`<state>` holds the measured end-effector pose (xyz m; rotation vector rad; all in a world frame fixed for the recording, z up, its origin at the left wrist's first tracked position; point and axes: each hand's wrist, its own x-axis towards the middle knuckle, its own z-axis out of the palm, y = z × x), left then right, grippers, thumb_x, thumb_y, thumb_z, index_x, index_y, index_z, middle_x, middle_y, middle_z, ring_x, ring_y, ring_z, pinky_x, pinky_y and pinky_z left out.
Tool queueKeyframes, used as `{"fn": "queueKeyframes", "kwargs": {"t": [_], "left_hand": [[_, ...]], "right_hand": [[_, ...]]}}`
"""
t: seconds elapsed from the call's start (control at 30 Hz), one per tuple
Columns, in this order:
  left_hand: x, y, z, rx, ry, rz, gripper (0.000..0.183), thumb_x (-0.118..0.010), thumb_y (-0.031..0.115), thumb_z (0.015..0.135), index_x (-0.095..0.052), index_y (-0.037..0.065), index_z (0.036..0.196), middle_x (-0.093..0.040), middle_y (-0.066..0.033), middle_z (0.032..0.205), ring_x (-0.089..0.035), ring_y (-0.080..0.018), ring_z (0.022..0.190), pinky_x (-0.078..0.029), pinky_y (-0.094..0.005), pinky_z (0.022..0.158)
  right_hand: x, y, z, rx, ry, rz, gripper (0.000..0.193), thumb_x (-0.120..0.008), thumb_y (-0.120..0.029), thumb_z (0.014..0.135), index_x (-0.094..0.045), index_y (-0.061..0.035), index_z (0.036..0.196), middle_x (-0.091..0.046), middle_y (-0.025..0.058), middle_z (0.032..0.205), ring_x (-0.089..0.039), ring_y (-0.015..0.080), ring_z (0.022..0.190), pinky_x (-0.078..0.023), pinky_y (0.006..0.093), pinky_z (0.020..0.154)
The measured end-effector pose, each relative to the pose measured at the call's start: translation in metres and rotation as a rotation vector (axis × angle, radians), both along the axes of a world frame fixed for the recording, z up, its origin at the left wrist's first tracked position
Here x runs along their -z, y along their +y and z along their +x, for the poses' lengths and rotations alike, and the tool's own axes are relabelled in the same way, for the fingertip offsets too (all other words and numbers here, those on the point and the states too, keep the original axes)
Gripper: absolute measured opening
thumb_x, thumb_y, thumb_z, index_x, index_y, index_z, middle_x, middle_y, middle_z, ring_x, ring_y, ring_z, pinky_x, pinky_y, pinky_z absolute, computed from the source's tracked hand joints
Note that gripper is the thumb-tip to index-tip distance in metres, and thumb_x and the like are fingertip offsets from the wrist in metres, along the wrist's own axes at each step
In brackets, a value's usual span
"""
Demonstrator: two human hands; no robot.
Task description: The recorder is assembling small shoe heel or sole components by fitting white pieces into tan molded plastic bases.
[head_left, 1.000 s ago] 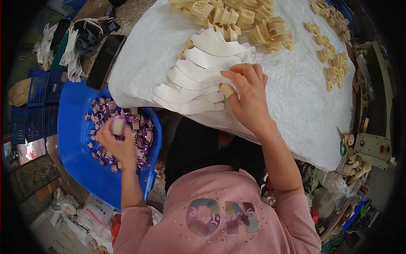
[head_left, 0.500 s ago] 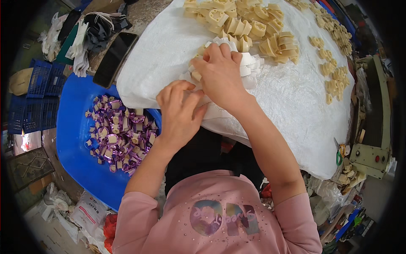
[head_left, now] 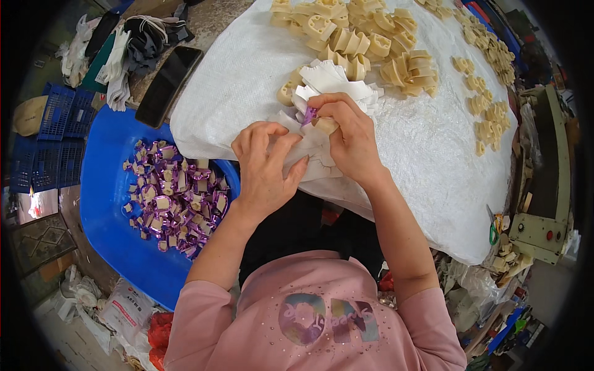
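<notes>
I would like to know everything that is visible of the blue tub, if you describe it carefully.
The blue tub looks like smooth, stiff plastic, wide and open at the top, with rounded corners. It stands at the person's left, and the edge of the white sheet hides part of its upper right rim. Many purple and beige pieces lie heaped inside, leaving its left side bare. Both the left hand and the right hand are away from it.

Phone point(head_left: 168, 86) upper left, I note; crates point(head_left: 60, 117) further left; white sack point(head_left: 127, 307) lower down; scissors point(head_left: 493, 229) over right.
</notes>
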<state>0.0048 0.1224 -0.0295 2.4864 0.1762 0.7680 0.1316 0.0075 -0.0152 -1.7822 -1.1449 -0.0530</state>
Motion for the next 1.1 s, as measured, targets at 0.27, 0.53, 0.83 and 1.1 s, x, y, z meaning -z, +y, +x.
{"fn": "queueKeyframes", "kwargs": {"t": [0.27, 0.53, 0.83, 1.1], "left_hand": [[-0.010, 0.015, 0.019, -0.128, 0.161, -0.037, 0.034, -0.065, 0.010, 0.073, -0.059, 0.004, 0.106, -0.054, -0.0105, 0.102, -0.046, -0.0280, 0.103, -0.030, -0.0391, 0.091], [-0.015, 0.023, 0.023, 0.002, 0.226, -0.295, 0.025, -0.062, 0.003, 0.074, -0.057, 0.001, 0.098, -0.059, -0.0082, 0.094, -0.052, -0.0224, 0.089, -0.040, -0.0324, 0.079], [-0.018, 0.015, 0.026, -0.013, 0.165, -0.758, 0.025, -0.058, -0.006, 0.073, -0.056, 0.000, 0.097, -0.061, -0.0052, 0.091, -0.056, -0.0120, 0.086, -0.044, -0.0252, 0.079], [-0.022, 0.020, 0.025, -0.045, 0.192, -0.654, 0.022, -0.058, -0.004, 0.073, -0.056, 0.000, 0.095, -0.062, -0.0073, 0.089, -0.057, -0.0141, 0.086, -0.043, -0.0261, 0.080]], "right_hand": [[0.005, 0.002, -0.007, 0.073, 0.186, 0.037, 0.041, -0.051, 0.016, 0.064, -0.058, -0.0038, 0.099, -0.058, 0.0104, 0.099, -0.057, 0.0290, 0.093, -0.045, 0.0384, 0.078], [-0.002, 0.002, -0.011, 0.192, -0.237, -0.298, 0.038, -0.059, 0.007, 0.061, -0.062, -0.0085, 0.095, -0.055, 0.0060, 0.092, -0.047, 0.0247, 0.092, -0.029, 0.0404, 0.081], [-0.003, 0.001, -0.011, 0.186, -0.007, -0.250, 0.032, -0.053, 0.011, 0.059, -0.057, -0.0087, 0.084, -0.051, 0.0064, 0.087, -0.043, 0.0269, 0.093, -0.025, 0.0404, 0.082], [-0.015, -0.037, 0.016, 0.012, 0.834, 0.176, 0.015, -0.060, 0.004, 0.077, -0.053, -0.0068, 0.084, -0.060, 0.0060, 0.087, -0.055, 0.0200, 0.082, -0.039, 0.0368, 0.081]]}}
